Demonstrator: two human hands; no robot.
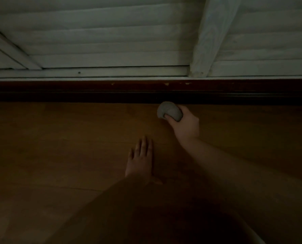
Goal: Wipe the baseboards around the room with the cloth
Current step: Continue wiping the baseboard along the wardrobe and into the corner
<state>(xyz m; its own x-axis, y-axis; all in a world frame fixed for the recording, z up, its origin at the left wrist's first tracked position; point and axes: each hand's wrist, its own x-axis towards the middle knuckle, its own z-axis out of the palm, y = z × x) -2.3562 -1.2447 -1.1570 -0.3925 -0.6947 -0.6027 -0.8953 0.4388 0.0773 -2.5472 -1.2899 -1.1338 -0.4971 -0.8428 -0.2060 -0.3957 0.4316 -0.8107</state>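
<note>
My right hand (185, 125) grips a balled-up grey cloth (168, 110) and holds it against the bottom edge of the dark brown baseboard (93, 92), where the board meets the wooden floor (58, 138). The baseboard runs across the whole view and has small chipped spots along its top edge. My left hand is out of view.
White slatted shutters (102, 41) in a white frame rise above the baseboard. A pale curtain strip (210, 41) hangs down at the right. My bare foot (140, 159) and bent leg sit on the floor just left of my right arm. The room is dim.
</note>
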